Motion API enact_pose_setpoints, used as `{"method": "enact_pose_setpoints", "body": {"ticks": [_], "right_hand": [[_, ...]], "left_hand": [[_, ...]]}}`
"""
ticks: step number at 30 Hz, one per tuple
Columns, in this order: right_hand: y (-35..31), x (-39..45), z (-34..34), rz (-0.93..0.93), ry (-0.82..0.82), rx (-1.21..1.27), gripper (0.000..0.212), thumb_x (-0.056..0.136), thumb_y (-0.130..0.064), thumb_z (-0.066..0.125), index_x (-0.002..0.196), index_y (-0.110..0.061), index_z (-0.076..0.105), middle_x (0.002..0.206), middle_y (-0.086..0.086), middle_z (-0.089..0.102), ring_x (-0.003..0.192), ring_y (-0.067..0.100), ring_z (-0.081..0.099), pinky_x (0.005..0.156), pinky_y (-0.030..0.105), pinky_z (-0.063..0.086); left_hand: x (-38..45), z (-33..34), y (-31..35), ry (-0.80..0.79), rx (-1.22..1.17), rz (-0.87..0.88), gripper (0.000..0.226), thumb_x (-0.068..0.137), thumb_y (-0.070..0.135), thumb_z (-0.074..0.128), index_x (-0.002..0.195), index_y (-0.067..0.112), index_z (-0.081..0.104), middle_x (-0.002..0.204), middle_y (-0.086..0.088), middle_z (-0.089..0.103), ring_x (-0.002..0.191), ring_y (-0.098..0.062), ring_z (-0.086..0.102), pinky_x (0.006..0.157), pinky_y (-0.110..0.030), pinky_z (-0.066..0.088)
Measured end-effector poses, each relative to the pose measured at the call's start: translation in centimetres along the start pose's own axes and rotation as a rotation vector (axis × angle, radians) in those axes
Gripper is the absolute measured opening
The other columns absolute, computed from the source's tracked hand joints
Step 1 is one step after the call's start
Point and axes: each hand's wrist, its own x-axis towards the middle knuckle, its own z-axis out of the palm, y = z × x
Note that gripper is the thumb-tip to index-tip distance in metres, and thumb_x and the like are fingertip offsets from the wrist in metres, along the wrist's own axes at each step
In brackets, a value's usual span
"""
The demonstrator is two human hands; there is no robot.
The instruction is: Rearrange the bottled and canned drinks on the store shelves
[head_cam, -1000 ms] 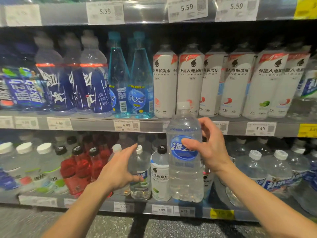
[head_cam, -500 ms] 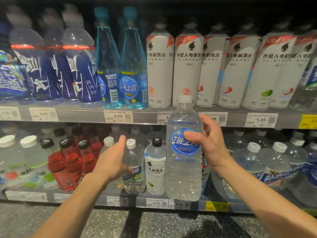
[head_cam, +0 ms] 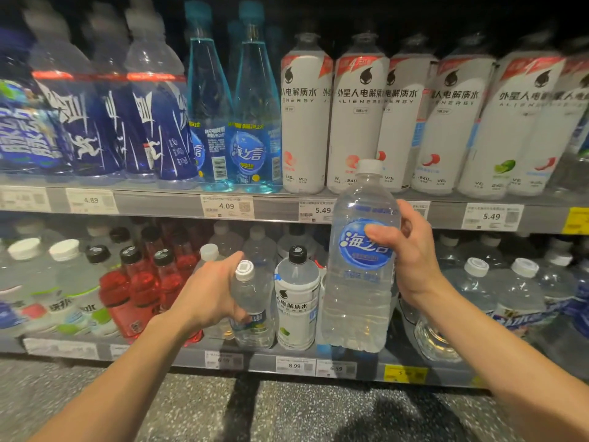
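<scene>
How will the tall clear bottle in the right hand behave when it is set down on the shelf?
The tall clear bottle looks full, so probably heavy. Being tall and narrow, it may tip if bumped. The right hand grips its smooth plastic near the label; it could slip.

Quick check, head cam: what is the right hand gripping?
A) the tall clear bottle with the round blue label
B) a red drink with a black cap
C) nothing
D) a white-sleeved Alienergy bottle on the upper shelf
A: the right hand has its fingers curled round the tall clear bottle, thumb on the round blue label, while the left hand holds a smaller clear bottle.
</scene>
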Motion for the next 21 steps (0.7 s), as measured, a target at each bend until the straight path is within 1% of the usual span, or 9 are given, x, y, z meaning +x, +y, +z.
{"method": "enact_pose_setpoints", "body": {"ticks": [3, 5, 7, 9, 13, 15, 17, 19, 21], "right_hand": [[-0.4, 0.0, -0.3, -0.004, 0.004, 0.009, 0.059, 0.052, -0.044, 0.076, 0.101, -0.013, 0.063, 0.084, -0.004, 0.074, 0.08, 0.014, 0.071, 0.068, 0.025, 0.055], [-0.6, 0.0, -0.4, -0.004, 0.008, 0.007, 0.06, 0.053, -0.044, 0.076, 0.102, -0.013, 0.062, 0.086, -0.004, 0.074, 0.082, 0.014, 0.072, 0.069, 0.025, 0.056], [-0.7, -0.1, -0.3, -0.006, 0.011, 0.002, 0.061, 0.054, -0.044, 0.076, 0.103, -0.012, 0.062, 0.088, -0.003, 0.074, 0.083, 0.014, 0.072, 0.069, 0.026, 0.057], [-0.7, -0.2, 0.0, -0.009, 0.007, -0.006, 0.062, 0.053, -0.044, 0.076, 0.103, -0.01, 0.062, 0.088, -0.001, 0.073, 0.082, 0.015, 0.072, 0.07, 0.026, 0.057], [-0.7, -0.7, 0.8, -0.009, -0.036, -0.038, 0.064, 0.052, -0.045, 0.077, 0.105, -0.012, 0.063, 0.092, -0.002, 0.073, 0.086, 0.016, 0.072, 0.072, 0.028, 0.058], [-0.7, -0.9, 1.2, -0.01, -0.06, -0.061, 0.062, 0.052, -0.046, 0.077, 0.104, -0.014, 0.062, 0.095, 0.0, 0.072, 0.088, 0.017, 0.072, 0.074, 0.03, 0.059], [-0.8, -1.0, 1.8, -0.014, -0.084, -0.078, 0.059, 0.053, -0.046, 0.078, 0.101, -0.016, 0.062, 0.095, 0.001, 0.071, 0.088, 0.018, 0.071, 0.077, 0.032, 0.058], [-0.9, -1.1, 2.3, -0.006, -0.112, -0.084, 0.059, 0.053, -0.045, 0.079, 0.101, -0.017, 0.061, 0.096, 0.001, 0.071, 0.09, 0.019, 0.071, 0.079, 0.034, 0.057], [-0.9, -1.1, 3.0, 0.008, -0.151, -0.087, 0.062, 0.053, -0.043, 0.081, 0.104, -0.016, 0.06, 0.099, 0.003, 0.072, 0.094, 0.022, 0.072, 0.083, 0.04, 0.058]], "left_hand": [[0.0, -0.5, 0.2, 0.023, -0.062, 0.016, 0.062, 0.038, 0.016, 0.091, 0.078, 0.025, 0.044, 0.071, 0.008, 0.061, 0.069, -0.017, 0.057, 0.06, -0.033, 0.047], [0.3, -1.4, 0.3, 0.027, -0.123, 0.01, 0.061, 0.038, 0.015, 0.093, 0.084, 0.023, 0.053, 0.08, 0.005, 0.063, 0.078, -0.019, 0.061, 0.067, -0.037, 0.051], [0.5, -2.6, 0.4, 0.024, -0.221, 0.015, 0.067, 0.038, 0.018, 0.098, 0.093, 0.024, 0.061, 0.091, 0.006, 0.07, 0.088, -0.016, 0.067, 0.077, -0.036, 0.055], [0.3, -3.8, 0.6, 0.021, -0.311, 0.017, 0.07, 0.038, 0.02, 0.101, 0.097, 0.024, 0.065, 0.094, 0.007, 0.074, 0.092, -0.012, 0.071, 0.081, -0.034, 0.056], [-0.8, -5.6, 0.9, 0.039, -0.476, 0.015, 0.069, 0.045, 0.001, 0.099, 0.105, 0.013, 0.066, 0.098, -0.001, 0.076, 0.09, -0.016, 0.073, 0.075, -0.027, 0.058], [-1.5, -6.3, 0.7, 0.067, -0.543, 0.007, 0.071, 0.046, -0.006, 0.096, 0.109, 0.011, 0.067, 0.102, -0.006, 0.076, 0.093, -0.02, 0.074, 0.074, -0.027, 0.059], [-2.1, -7.2, 0.3, 0.1, -0.605, 0.001, 0.073, 0.046, -0.012, 0.093, 0.11, 0.013, 0.068, 0.105, -0.007, 0.075, 0.094, -0.022, 0.074, 0.072, -0.025, 0.059], [-2.7, -8.2, 0.0, 0.132, -0.649, 0.018, 0.078, 0.041, -0.007, 0.097, 0.111, 0.014, 0.069, 0.106, -0.006, 0.076, 0.096, -0.022, 0.074, 0.076, -0.026, 0.06], [-3.4, -9.2, -0.2, 0.167, -0.694, 0.048, 0.079, 0.036, 0.01, 0.099, 0.11, 0.016, 0.072, 0.108, -0.006, 0.076, 0.098, -0.023, 0.074, 0.081, -0.033, 0.061]]}}
